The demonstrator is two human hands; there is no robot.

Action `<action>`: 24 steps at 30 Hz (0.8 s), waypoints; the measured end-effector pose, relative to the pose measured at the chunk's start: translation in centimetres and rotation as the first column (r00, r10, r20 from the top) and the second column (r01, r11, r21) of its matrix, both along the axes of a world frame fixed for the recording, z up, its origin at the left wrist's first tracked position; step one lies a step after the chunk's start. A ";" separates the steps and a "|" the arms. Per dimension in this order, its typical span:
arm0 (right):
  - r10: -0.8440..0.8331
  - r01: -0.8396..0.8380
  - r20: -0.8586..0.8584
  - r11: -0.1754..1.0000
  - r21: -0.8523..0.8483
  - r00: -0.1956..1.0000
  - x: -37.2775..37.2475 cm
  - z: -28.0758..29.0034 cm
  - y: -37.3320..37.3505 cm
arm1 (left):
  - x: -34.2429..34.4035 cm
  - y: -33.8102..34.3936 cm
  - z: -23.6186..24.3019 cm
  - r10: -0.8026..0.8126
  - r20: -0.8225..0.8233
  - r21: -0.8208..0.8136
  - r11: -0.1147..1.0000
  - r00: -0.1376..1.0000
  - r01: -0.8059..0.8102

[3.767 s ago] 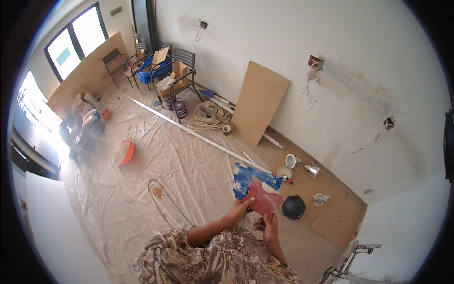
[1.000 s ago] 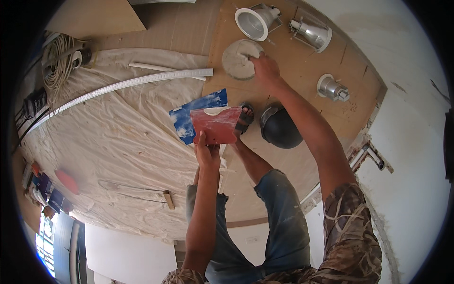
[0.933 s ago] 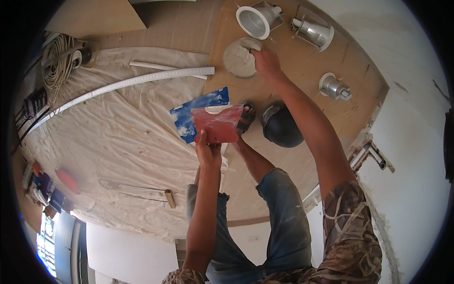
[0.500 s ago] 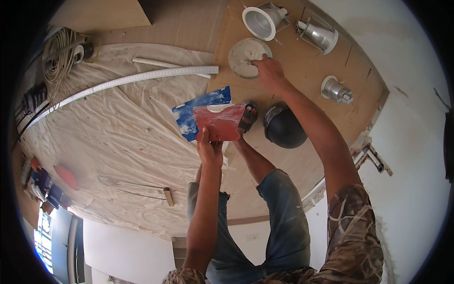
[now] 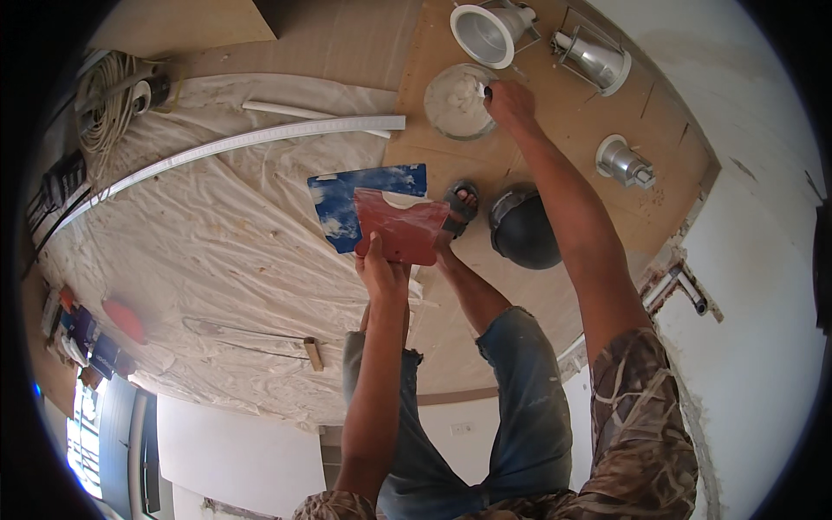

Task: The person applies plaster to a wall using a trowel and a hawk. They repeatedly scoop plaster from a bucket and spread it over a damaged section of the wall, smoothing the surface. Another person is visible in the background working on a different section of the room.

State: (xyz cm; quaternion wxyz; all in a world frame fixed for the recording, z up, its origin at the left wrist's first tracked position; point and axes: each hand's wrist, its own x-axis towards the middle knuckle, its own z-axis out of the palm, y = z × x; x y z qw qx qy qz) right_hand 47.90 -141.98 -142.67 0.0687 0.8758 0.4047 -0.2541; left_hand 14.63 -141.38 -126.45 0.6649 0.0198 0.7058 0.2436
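Note:
My left hand (image 5: 381,273) grips a red plastic putty spreader (image 5: 400,230) by its near edge, the thumb on top. A curved pale patch of putty (image 5: 406,200) sits along the spreader's far edge. Partly covered by the red one, a blue spreader (image 5: 368,195) smeared with white lies just beyond; whether my left fingers also hold it is hidden. My right hand (image 5: 513,104) reaches far forward, closed on a small putty knife (image 5: 485,90) with a dark end and a pale blade. Its blade is over the right side of a round bowl (image 5: 432,117) of whitish putty.
Downlight fittings (image 5: 483,36) stand beyond and right of the bowl, on brown board. A black helmet (image 5: 526,230) is beside my sandalled foot (image 5: 462,204). Plastic sheeting (image 5: 234,199) covers the left floor, with a long white strip (image 5: 260,139) across it. A wall (image 5: 745,260) borders the right.
My right hand has shifted a little right, and the putty knife's blade now shows at the bowl. The blue spreader has turned more level behind the red one, which tilts slightly.

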 end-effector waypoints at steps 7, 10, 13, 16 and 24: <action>0.056 -0.056 -0.131 0.998 0.001 0.990 -1.8 1.0 2.0 | 0.7 0.4 -0.3 -0.055 -0.039 0.001 0.998 0.998 0.055; 0.142 -0.140 -0.147 0.990 0.024 0.979 -3.6 0.4 2.9 | 0.9 0.7 0.2 -0.021 -0.067 -0.023 1.000 0.998 0.020; 0.261 -0.256 -0.115 0.965 0.054 0.959 -3.7 -1.9 2.2 | 1.2 0.5 0.1 0.082 -0.105 0.030 0.996 0.991 -0.079; 0.385 -0.375 -0.105 0.921 0.102 0.917 -3.3 -2.2 1.9 | 0.5 0.6 0.8 0.058 -0.063 0.127 0.991 0.996 -0.050; 0.366 -0.333 -0.192 0.925 0.184 0.911 -3.5 -0.1 1.8 | 0.2 1.2 -0.1 0.108 -0.201 0.093 0.991 0.973 -0.091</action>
